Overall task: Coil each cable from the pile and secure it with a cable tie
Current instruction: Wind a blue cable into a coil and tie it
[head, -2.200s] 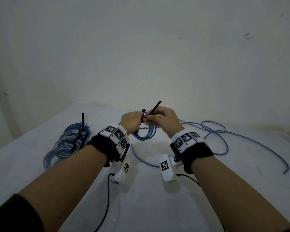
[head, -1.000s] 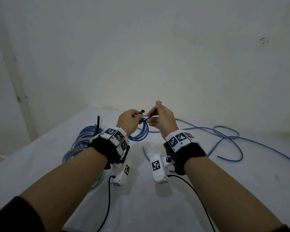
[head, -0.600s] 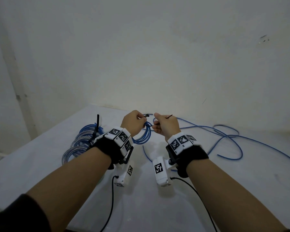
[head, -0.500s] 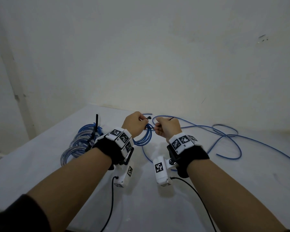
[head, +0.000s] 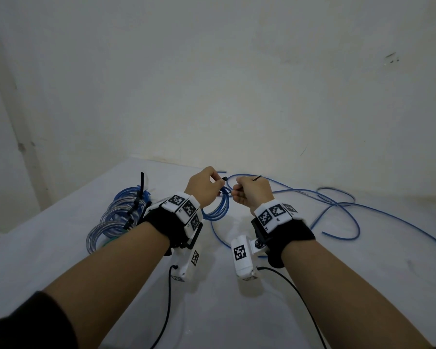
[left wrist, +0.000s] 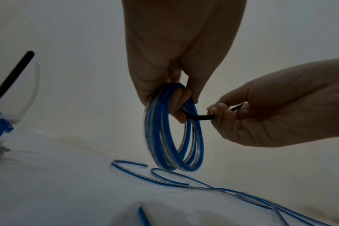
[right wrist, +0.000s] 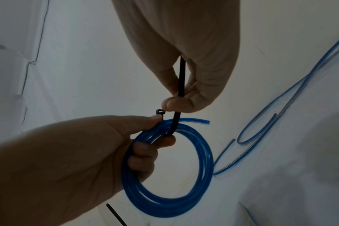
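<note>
Black plastic cable tie [right wrist: 179,97] no longer sticks up above hands – right hand [head: 253,195] has pulled its tail sideways, pinching strap. Left hand [head: 204,188] grips small blue cable coil [right wrist: 168,168] held above white table [head: 212,311]. Tie wraps coil, tail not yet in head – threading next, likely.

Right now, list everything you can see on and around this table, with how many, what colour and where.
Held coil: one, blue, in the left hand above the table.
Cable tie: one, black, looped through the held coil.
Tied coils: several, blue and clear, left side of table, exact count unclear.
Loose cables: blue, strewn at right, count unclear.
Table: one, white.
Left hand: grips the held coil.
Right hand: pinches the cable tie's tail.
</note>
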### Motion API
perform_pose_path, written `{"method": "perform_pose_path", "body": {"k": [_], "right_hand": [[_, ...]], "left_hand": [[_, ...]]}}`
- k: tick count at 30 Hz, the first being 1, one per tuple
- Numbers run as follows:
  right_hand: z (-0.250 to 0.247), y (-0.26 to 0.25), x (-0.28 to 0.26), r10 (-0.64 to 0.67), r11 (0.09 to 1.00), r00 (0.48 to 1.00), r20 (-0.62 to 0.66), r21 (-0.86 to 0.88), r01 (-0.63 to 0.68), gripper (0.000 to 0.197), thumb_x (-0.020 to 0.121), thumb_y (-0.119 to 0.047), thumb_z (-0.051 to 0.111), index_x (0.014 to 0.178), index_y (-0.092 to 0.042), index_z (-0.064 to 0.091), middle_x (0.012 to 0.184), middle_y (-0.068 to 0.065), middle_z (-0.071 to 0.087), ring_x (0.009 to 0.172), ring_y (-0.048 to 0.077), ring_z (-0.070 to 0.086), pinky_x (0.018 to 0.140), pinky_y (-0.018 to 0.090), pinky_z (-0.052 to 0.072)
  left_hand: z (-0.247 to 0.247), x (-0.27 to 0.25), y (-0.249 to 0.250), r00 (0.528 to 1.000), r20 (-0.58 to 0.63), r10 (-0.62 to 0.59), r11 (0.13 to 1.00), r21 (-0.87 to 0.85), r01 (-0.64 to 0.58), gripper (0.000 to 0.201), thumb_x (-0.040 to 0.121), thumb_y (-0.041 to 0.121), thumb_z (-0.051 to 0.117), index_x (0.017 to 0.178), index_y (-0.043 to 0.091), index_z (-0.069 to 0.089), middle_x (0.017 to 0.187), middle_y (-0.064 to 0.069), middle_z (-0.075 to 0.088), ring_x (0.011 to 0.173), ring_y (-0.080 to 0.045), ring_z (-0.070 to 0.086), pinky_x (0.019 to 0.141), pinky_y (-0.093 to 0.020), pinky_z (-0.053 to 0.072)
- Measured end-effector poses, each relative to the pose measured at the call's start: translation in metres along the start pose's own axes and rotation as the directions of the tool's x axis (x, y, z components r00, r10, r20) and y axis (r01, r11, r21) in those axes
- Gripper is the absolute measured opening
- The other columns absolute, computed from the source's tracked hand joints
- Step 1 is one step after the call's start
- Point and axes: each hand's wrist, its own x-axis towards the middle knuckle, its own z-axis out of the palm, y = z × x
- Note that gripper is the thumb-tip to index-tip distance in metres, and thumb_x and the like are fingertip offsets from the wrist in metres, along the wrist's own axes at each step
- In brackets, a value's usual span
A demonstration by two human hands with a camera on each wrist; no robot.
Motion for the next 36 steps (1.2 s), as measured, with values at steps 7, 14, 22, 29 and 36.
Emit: {"method": "perform_pose_path", "body": {"k": [7, 14, 22, 29, 36], "right_hand": [[0.005, -0.006, -0.005, -0.015, 0.999, 0.999, 0.036, 0.053, 0.013, 0.013, 0.092, -0.014, 0.055, 0.090, -0.001, 0.053, 0.067, 0.010, 0.055, 0.051, 0.019, 0.057, 0.045, 0.023, 0.050], [0.007, -0.014, -0.006, -0.019, 0.989, 0.999, 0.027, 0.148, 0.015, 0.017, 0.097, -0.020, 0.039, 0.086, -0.008, 0.043, 0.073, 0.015, 0.054, 0.055, 0.025, 0.057, 0.053, 0.030, 0.051], [0.000, -0.002, -0.002, -0.049, 0.993, 0.999, -0.011, 0.105, 0.050, 0.012, 0.097, -0.006, 0.039, 0.092, 0.000, 0.048, 0.067, 0.011, 0.053, 0.054, 0.021, 0.057, 0.044, 0.024, 0.050], [-0.001, -0.013, -0.010, 0.002, 0.979, 0.999, 0.054, 0.203, -0.013, 0.036, 0.103, -0.029, 0.027, 0.086, -0.005, 0.048, 0.066, 0.013, 0.053, 0.052, 0.023, 0.054, 0.044, 0.024, 0.049], [0.000, -0.010, -0.015, -0.167, 0.985, 0.962, 0.215, 0.002, 0.170, 0.022, 0.098, -0.015, 0.043, 0.089, -0.005, 0.060, 0.066, 0.007, 0.054, 0.043, 0.011, 0.040, 0.046, 0.021, 0.035]], "left_hand": [[-0.004, 0.005, 0.002, 0.998, -0.063, -0.006, 0.999, 0.048, 0.009, 0.012, 0.092, 0.025, 0.053, 0.090, 0.013, 0.052, 0.088, -0.003, 0.061, 0.081, -0.019, 0.054, 0.058, -0.017, 0.035], [-0.005, 0.006, 0.000, 0.998, -0.061, -0.021, 0.994, 0.102, 0.027, 0.017, 0.093, 0.027, 0.053, 0.087, 0.011, 0.053, 0.074, 0.006, 0.050, 0.082, -0.016, 0.049, 0.067, -0.025, 0.034], [-0.007, -0.001, -0.001, 0.995, -0.099, -0.016, 0.999, -0.047, 0.011, 0.015, 0.090, 0.026, 0.057, 0.093, 0.011, 0.053, 0.090, -0.008, 0.064, 0.081, -0.019, 0.057, 0.062, -0.021, 0.041], [-0.008, -0.001, -0.004, 0.996, -0.092, 0.003, 0.999, -0.034, -0.007, 0.012, 0.090, 0.022, 0.056, 0.091, 0.010, 0.057, 0.090, -0.007, 0.066, 0.088, -0.021, 0.061, 0.077, -0.028, 0.044], [-0.011, 0.004, -0.007, 0.987, -0.157, -0.019, 0.992, -0.124, -0.001, 0.007, 0.089, 0.018, 0.059, 0.088, 0.012, 0.059, 0.077, 0.005, 0.060, 0.079, -0.014, 0.055, 0.069, -0.022, 0.041]]}}
